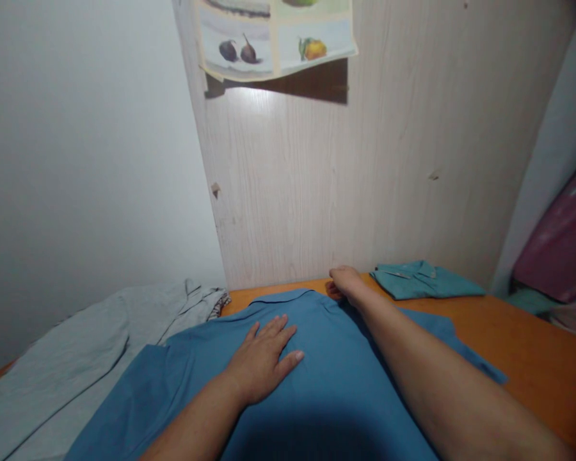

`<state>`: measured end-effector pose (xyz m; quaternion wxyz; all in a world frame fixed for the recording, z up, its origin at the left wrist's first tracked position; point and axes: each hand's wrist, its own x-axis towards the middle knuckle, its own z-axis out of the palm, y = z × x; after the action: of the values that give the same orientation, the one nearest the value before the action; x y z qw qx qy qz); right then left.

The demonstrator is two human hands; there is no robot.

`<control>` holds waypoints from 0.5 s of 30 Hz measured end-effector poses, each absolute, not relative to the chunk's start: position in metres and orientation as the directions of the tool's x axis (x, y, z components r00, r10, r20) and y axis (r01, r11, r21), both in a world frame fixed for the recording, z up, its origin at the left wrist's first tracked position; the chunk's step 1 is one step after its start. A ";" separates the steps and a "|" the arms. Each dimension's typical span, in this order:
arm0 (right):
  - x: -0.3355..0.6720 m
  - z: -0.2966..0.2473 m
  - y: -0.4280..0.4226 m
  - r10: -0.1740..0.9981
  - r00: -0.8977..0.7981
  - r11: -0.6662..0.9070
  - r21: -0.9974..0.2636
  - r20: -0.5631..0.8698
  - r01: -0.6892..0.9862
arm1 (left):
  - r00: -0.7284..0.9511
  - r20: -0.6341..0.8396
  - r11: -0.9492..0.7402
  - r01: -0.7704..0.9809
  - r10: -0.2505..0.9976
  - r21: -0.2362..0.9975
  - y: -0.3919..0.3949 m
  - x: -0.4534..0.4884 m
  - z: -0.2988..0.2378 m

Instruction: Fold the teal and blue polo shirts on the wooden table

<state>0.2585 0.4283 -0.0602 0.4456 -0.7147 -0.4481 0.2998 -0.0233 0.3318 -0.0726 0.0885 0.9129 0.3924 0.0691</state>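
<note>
A blue shirt [331, 358] lies spread over the orange surface, its collar edge [288, 296] toward the wall and its sleeves out to both sides. My left hand [266, 358] rests flat on the upper part of the shirt, fingers spread and holding nothing. Farther off, at the shirt's right shoulder beside the collar, is my right hand [345, 283]. Its fingers are curled closed, and whatever may be between them is hidden. My right forearm crosses over the right side of the shirt and covers part of it.
Light grey garments [100, 339] with dark piping lie at left. A folded teal shirt [427, 280] sits at the back right on the orange surface [532, 358]. Behind is a wood-grain panel [317, 186] bearing a fruit picture [312, 48]. A pink bundle [557, 243] stands at far right.
</note>
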 end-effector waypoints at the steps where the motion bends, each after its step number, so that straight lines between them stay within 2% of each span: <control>1: 0.261 -0.060 0.428 0.915 0.401 -0.212 -0.885 -0.031 0.415 | 0.681 0.055 -0.675 0.706 0.730 0.214 0.332 -0.023 -0.073; 5: 0.267 -0.056 0.421 0.958 0.276 -0.232 -0.779 -0.079 0.583 | 0.682 0.054 -0.675 0.706 0.730 0.214 0.333 -0.024 -0.074; 9: 0.263 -0.049 0.413 0.982 0.144 -0.189 -0.678 -0.122 0.710 | 0.684 0.066 -0.679 0.702 0.727 0.216 0.336 -0.024 -0.076; 15: 0.260 -0.052 0.409 0.992 0.112 -0.123 -0.607 -0.056 0.785 | 0.685 0.061 -0.681 0.704 0.726 0.203 0.337 -0.024 -0.077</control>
<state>0.2600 0.4093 -0.0516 0.2215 -0.7119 -0.6242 0.2334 -0.0244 0.3370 -0.0774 0.0818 0.9141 0.3912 0.0684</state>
